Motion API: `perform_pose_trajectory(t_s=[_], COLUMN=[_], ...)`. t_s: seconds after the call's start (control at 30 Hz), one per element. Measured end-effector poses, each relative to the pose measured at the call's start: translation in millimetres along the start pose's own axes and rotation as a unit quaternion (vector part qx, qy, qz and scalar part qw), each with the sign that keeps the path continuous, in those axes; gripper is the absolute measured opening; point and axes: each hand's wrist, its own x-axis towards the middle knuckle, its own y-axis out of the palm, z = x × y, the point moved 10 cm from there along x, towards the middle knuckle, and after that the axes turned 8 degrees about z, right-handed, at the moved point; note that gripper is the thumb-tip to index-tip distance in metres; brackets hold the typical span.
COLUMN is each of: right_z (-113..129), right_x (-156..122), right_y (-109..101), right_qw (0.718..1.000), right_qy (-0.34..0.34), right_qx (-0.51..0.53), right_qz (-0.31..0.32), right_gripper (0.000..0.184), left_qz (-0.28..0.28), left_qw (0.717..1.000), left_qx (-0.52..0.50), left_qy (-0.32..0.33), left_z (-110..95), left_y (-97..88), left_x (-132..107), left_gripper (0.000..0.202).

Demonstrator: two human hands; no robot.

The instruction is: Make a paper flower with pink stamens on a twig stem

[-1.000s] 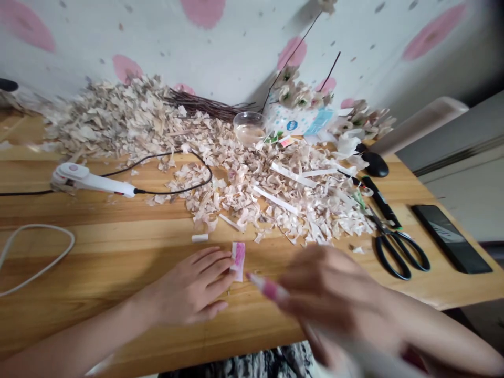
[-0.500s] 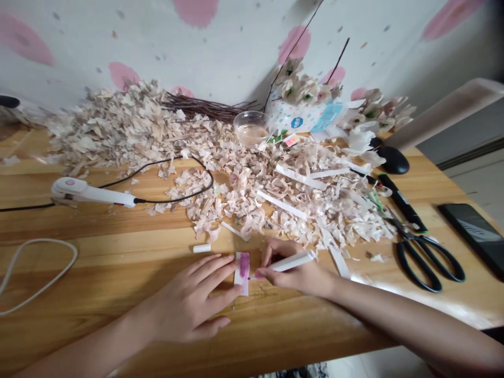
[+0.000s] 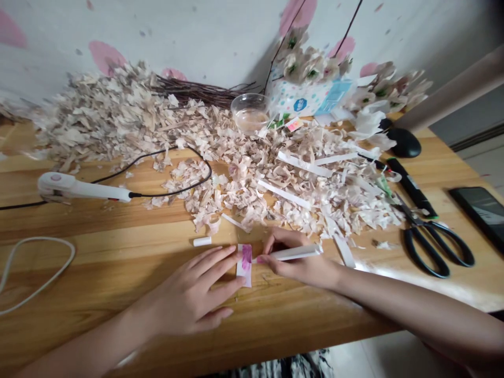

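A small strip of white paper [image 3: 244, 279] lies on the wooden table, its upper part coloured purple. My left hand [image 3: 199, 289] is laid flat with fingers spread, the fingertips on the strip's left edge. In my right hand [image 3: 297, 262] is a white marker [image 3: 296, 252], gripped like a pen, its tip close to the strip's right edge. Whether the tip touches the paper I cannot tell. Purple stains show on a fingertip of my right hand. A white marker cap [image 3: 202, 241] rests just above my left fingers.
Heaped pale petal-like scraps [image 3: 220, 142] spread across the back, with white paper strips [image 3: 283, 194] on top. At left lies a white corded tool [image 3: 84, 187]. Black-handled scissors [image 3: 429, 231], a phone [image 3: 482, 215] and a mouse [image 3: 403, 142] are at right. A clear bowl [image 3: 250, 113] stands behind.
The camera view has shifted slightly. Purple now covers a bit more of the strip's right side. The marker tip has moved slightly up along the strip; my left hand still holds the same place.
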Motion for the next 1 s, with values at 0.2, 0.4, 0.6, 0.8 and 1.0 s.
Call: perform_pose_trajectory(t_s=[0.2,0.4,0.6,0.8,1.0], right_z=[6.6,6.7,0.7,5.2,-0.6], right_x=[2.2,2.9,0.4,1.5,-0.1], right_y=[1.9,1.2,-0.7,4.8,3.5], right_qw=[0.999,1.0,1.0,0.999,1.0], right_qy=[-0.028,-0.025,-0.005,-0.029,-0.013], right_qx=[-0.013,-0.004,-0.004,-0.002,0.008], right_qz=[0.014,0.01,-0.001,0.029,0.023], right_gripper=[0.011,0.011,0.01,0.009,0.008], left_qz=[0.006,-0.001,-0.005,-0.004,-0.001], left_qw=[1.0,1.0,1.0,1.0,1.0], left_qx=[-0.004,-0.008,-0.005,-0.003,-0.014], left_qy=[0.006,0.005,0.005,0.005,0.008], left_z=[-0.5,-0.2,0.4,0.9,0.9], left_y=[0.7,-1.5,-1.9,-1.8,-3.4], left_x=[0.4,1.5,1.2,0.9,2.0], left_gripper=[0.037,0.035,0.034,0.036,0.035])
